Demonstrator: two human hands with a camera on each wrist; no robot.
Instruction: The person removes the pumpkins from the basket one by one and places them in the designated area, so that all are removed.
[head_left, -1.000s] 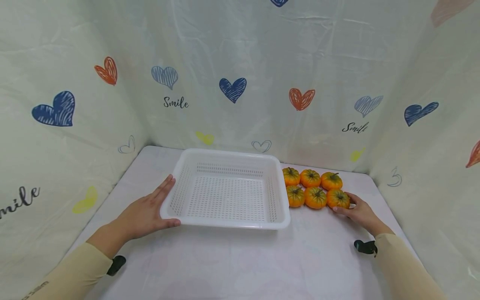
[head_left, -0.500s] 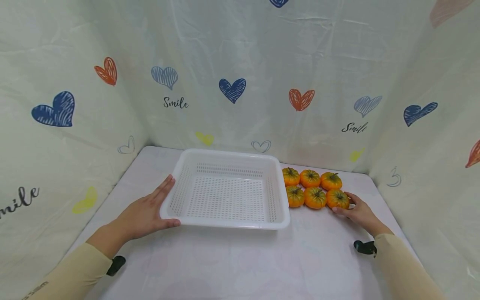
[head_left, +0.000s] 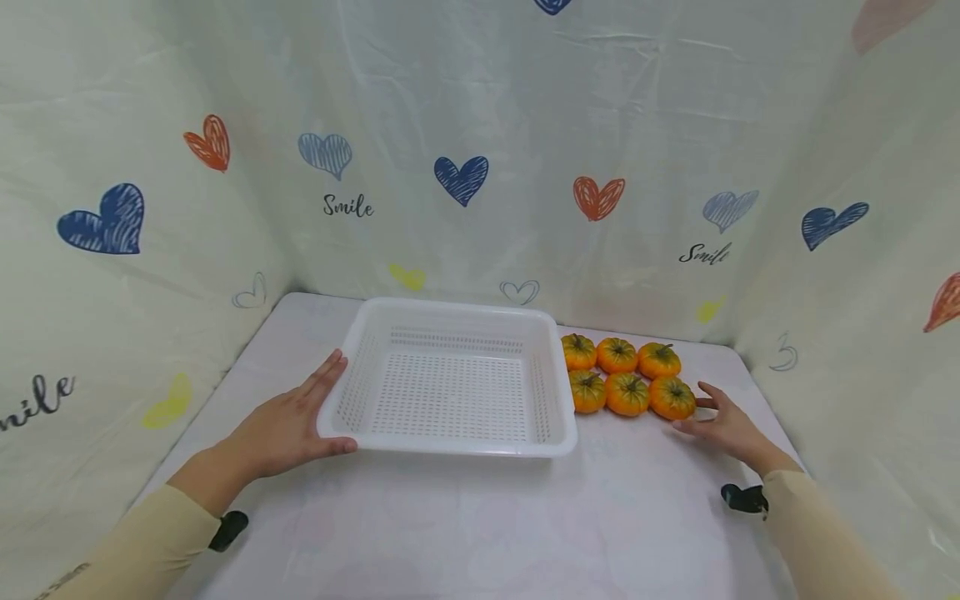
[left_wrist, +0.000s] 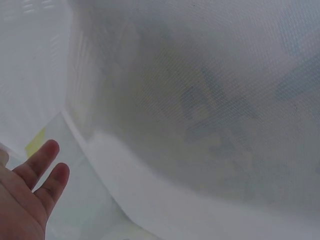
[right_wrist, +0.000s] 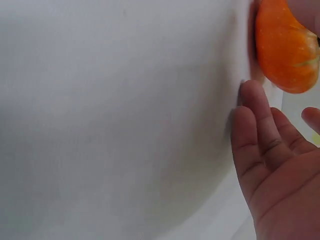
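Note:
In the head view, a white plastic basket (head_left: 457, 447) with a slotted bottom stands on the table. My left hand (head_left: 279, 432) lies along its left side, fingers straight by the left rim and thumb at the front corner. To the right of the basket are several small orange pumpkins in two rows of three. My right hand (head_left: 729, 430) is beside the front right pumpkin (head_left: 672, 398), fingers loosely spread around its right side without a grip. The right wrist view has that hand's fingers (right_wrist: 245, 135) extended low by the table, with an orange pumpkin (right_wrist: 285, 50) just beyond them.
A white cloth covers the table (head_left: 450, 533). A pale curtain (head_left: 517, 108) printed with hearts hangs behind it and on both sides. The back row of pumpkins (head_left: 617, 356) lies near the table's far edge.
My right hand has loosened from the front right pumpkin and moved slightly to the right. The pumpkins, the basket and my left hand keep their places; the head view shifted a little.

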